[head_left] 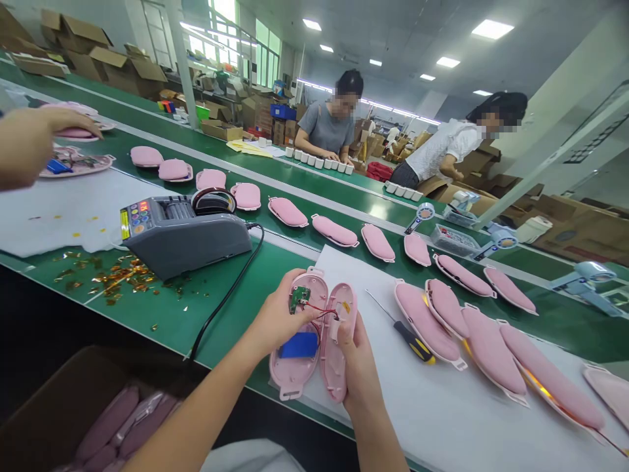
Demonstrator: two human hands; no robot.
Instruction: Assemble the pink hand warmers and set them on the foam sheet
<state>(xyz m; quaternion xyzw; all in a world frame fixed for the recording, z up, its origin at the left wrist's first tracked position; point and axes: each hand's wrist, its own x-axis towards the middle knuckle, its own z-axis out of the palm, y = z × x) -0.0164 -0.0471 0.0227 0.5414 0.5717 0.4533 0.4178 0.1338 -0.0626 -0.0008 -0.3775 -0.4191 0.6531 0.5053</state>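
Observation:
Between my hands lies a pink plastic casing, opened into two halves joined by red wires (322, 309). Its left half (287, 377) carries a green circuit board (300, 299) and a blue battery (298, 345); my left hand (282, 311) grips it, thumb across the inside. Around the narrower right half (339, 367) my right hand (358, 354) is closed, its thumb pressing near a small white part (335, 330). A screwdriver (413, 339) with a black and yellow handle rests on the white sheet (378, 393) to the right.
A grey tape dispenser (196, 239) stands left, its black cable (228, 292) trailing over the bench edge. Amber tape scraps (122, 275) lie beside it. Several pink casings (486, 347) sit at right, others along the belt. Another person's arm (29, 144) reaches in at left. Two people work opposite.

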